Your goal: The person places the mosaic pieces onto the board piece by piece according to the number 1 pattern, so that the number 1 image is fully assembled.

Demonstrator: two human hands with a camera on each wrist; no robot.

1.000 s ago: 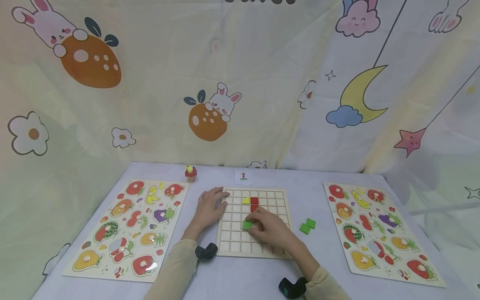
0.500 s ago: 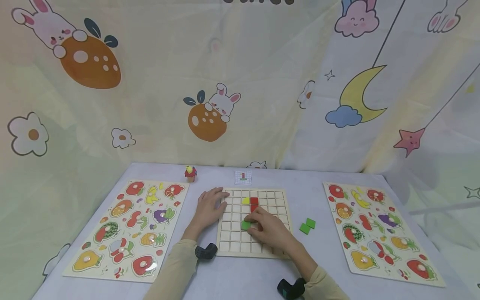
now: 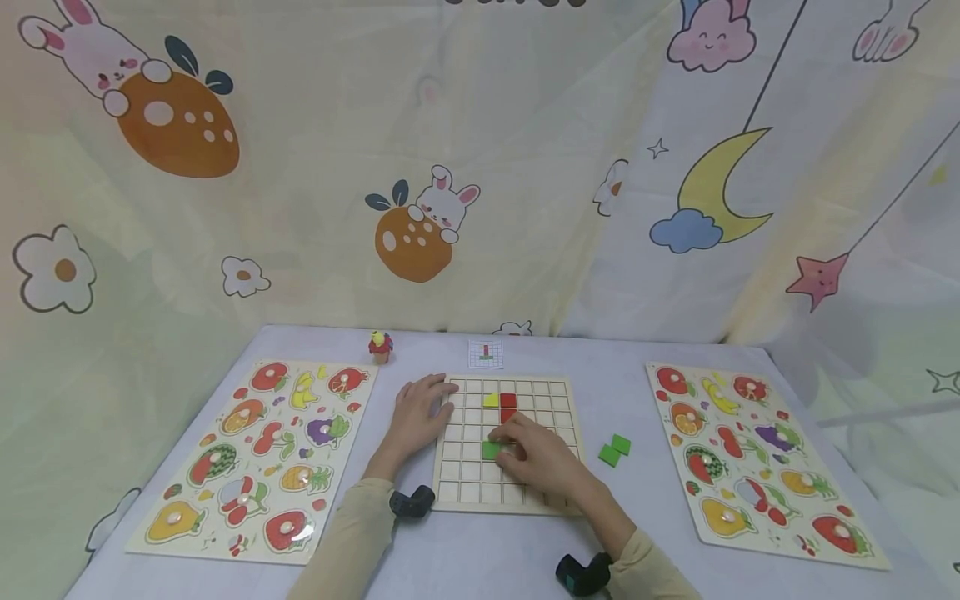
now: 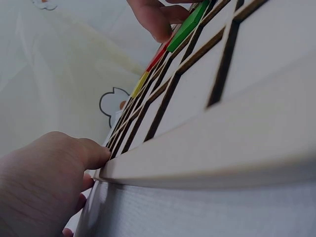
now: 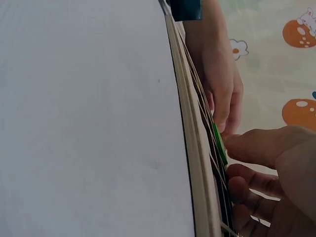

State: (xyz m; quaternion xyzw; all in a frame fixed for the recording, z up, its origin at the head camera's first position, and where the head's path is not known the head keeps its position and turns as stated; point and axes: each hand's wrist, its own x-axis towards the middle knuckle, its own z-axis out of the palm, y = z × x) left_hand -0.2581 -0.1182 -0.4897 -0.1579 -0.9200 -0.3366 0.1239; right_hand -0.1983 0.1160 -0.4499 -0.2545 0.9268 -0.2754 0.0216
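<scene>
A pale wooden grid board (image 3: 468,497) lies in the middle of the table. My left hand (image 3: 420,417) grips its far left corner; in the left wrist view the thumb (image 4: 96,154) presses on the frame and the other fingers sit beyond the edge. Over the middle of the grid, my right hand (image 3: 543,457) pinches a green square tile (image 3: 491,451) at one cell. That tile (image 4: 188,27) looks slightly raised in the left wrist view. Farther up the grid are a yellow tile (image 3: 491,400) and red tiles (image 3: 508,401), partly hidden by the right fingers.
Two loose green tiles (image 3: 615,450) lie right of the board. Behind it are a small pattern card (image 3: 486,355) and a little figurine (image 3: 381,346). Fruit puzzle boards flank it on the left (image 3: 225,533) and right (image 3: 750,417). A printed curtain (image 3: 315,208) hangs behind.
The green tile in the right hand has shifted very slightly left on the grid. The left hand stays in place.
</scene>
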